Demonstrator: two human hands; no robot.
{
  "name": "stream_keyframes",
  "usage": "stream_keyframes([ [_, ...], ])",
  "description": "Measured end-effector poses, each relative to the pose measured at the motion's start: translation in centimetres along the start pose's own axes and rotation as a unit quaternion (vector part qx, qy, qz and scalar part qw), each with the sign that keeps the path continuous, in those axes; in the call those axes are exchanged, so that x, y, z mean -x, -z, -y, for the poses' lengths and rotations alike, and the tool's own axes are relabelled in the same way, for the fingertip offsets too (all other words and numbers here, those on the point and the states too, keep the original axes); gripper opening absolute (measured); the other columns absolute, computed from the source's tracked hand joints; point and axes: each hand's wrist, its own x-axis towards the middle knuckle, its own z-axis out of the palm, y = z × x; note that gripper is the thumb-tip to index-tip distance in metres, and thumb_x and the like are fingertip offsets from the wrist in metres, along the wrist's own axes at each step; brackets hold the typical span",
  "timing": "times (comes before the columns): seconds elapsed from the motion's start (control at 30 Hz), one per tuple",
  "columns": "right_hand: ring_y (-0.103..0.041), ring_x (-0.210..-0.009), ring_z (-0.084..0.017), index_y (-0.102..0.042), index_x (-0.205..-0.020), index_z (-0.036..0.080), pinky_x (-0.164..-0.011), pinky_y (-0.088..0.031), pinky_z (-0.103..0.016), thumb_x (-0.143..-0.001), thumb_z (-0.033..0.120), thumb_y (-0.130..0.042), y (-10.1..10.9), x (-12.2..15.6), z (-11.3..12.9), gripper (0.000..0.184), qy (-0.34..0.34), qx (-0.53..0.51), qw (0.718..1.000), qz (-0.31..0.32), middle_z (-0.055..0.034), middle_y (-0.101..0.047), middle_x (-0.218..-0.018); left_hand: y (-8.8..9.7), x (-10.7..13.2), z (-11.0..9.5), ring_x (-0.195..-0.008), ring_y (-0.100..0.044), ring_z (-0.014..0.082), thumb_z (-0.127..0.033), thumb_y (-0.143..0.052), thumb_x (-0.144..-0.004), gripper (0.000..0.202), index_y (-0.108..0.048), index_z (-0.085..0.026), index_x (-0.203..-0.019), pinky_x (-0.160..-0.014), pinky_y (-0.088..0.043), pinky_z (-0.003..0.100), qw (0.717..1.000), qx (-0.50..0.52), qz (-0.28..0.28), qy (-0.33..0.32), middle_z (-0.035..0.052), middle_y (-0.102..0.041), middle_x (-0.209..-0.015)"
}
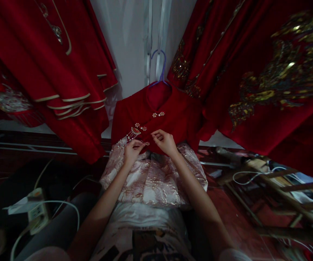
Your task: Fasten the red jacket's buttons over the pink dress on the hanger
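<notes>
A short red jacket (178, 108) on a purple hanger (162, 65) lies in front of me. It has a beaded flower fastener (158, 114) below the collar and a fan-shaped beaded ornament (135, 132) with tassels at the left of its front. My left hand (133, 151) is closed on the jacket's front, its fingertips at a lower beaded fastener (146, 144). Just above and to the right, my right hand (165, 141) is closed in a pinch. Whatever sits between those fingers is too small to make out. Beneath the jacket, pale pink brocade cloth (156, 181) covers my lap.
Red garments with gold trim (71, 72) hang at the left, and a sequined red garment (278, 72) hangs at the right. A power strip (38, 210) with white cables lies at lower left. At the right stands a wooden frame (295, 210).
</notes>
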Motion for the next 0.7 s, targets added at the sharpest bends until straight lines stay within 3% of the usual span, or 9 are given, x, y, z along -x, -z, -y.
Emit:
stream_keyframes([
  [0.13,-0.061,-0.060,-0.009,-0.067,-0.095,0.021,-0.058,-0.046,-0.018,-0.085,0.028,-0.055,0.0,-0.1,-0.1,0.018,0.002,0.006,1.000,0.000,0.0016,-0.066,-0.071,-0.2,-0.8,-0.2,-0.073,-0.063,0.0141,-0.034,-0.075,-0.068,0.025,-0.064,-0.016,-0.082,-0.073,-0.052,0.028,0.999,0.032,-0.019,-0.001,0.0030,-0.067,-0.077],
  [0.3,-0.061,-0.060,-0.009,-0.067,-0.095,0.021,-0.059,-0.047,-0.018,-0.086,0.028,-0.054,0.3,-0.1,-0.2,0.018,0.003,0.003,1.000,0.000,0.0015,-0.067,-0.071,-0.4,-3.6,-1.8,-0.085,-0.065,0.0146,-0.037,-0.072,-0.070,0.034,-0.064,-0.017,-0.096,-0.083,-0.054,0.032,0.981,0.184,-0.054,0.032,0.0057,-0.068,-0.095],
  [0.4,-0.062,-0.060,-0.009,-0.067,-0.095,0.022,-0.059,-0.047,-0.018,-0.085,0.028,-0.055,0.4,-0.1,-0.3,0.017,0.008,-0.001,1.000,0.001,0.0015,-0.067,-0.072,-0.4,-5.0,-2.7,-0.091,-0.066,0.0152,-0.036,-0.074,-0.069,0.034,-0.066,-0.016,-0.095,-0.093,-0.050,0.036,0.962,0.265,-0.024,0.060,0.0069,-0.069,-0.099],
  [0.53,-0.062,-0.061,-0.009,-0.067,-0.095,0.021,-0.060,-0.048,-0.018,-0.085,0.028,-0.055,0.5,-0.2,-0.5,0.017,0.007,-0.004,1.000,0.003,0.0012,-0.068,-0.072,-0.4,-5.6,-3.3,-0.097,-0.065,0.0173,-0.034,-0.076,-0.067,0.031,-0.067,-0.016,-0.091,-0.091,-0.049,0.034,0.941,0.309,0.035,0.130,0.0090,-0.070,-0.105],
  [0.7,-0.063,-0.061,-0.009,-0.067,-0.096,0.022,-0.059,-0.047,-0.018,-0.085,0.028,-0.055,0.6,-0.2,-0.5,0.017,0.003,0.000,1.000,0.010,0.0013,-0.068,-0.072,-0.5,-5.5,-3.5,-0.101,-0.064,0.0173,-0.037,-0.075,-0.070,0.029,-0.066,-0.018,-0.089,-0.091,-0.049,0.032,0.930,0.338,0.028,0.141,0.0087,-0.069,-0.112],
])
